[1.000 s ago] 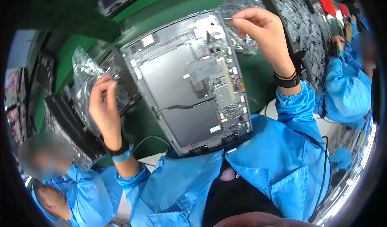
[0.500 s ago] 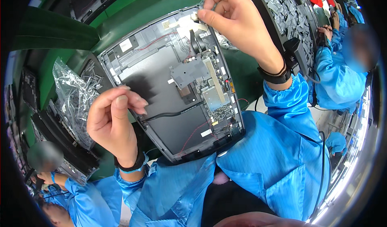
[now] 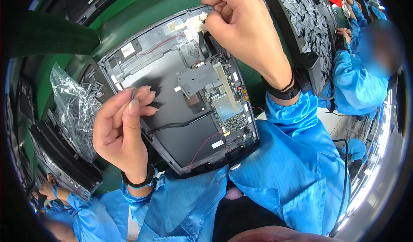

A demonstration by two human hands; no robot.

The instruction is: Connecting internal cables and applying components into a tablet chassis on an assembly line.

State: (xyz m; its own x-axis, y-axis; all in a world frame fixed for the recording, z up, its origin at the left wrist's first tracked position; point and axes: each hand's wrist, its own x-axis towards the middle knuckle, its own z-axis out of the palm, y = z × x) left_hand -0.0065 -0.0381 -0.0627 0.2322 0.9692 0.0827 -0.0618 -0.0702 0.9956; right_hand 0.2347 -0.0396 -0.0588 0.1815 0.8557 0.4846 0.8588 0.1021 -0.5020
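An opened, tablet-like device housing [image 3: 167, 100] lies tilted in front of me, its inside facing up. Inside it are a circuit board [image 3: 226, 106], a grey metal plate [image 3: 195, 79], a black cable [image 3: 180, 125] and thin red wires. My left hand [image 3: 122, 130], over the housing's left edge, pinches a small thin grey strip [image 3: 133, 94] between thumb and index finger. At the far right corner, my right hand [image 3: 243, 31] has its fingers curled in, with index tip and thumb at the rim by some whitish tape [image 3: 193, 31]. What those fingertips grip is hidden.
Left of the housing, a clear plastic bag [image 3: 73, 104] holds many small grey strips. A long dark tray [image 3: 297, 16] of grey pieces stands at the right. Another device housing [image 3: 92, 1] lies at the far left. Co-workers in blue sit on both sides.
My right hand has curled its fingers and turned knuckles-up at the far corner. The left hand's pinch now shows a small grey strip. The view has shifted slightly.
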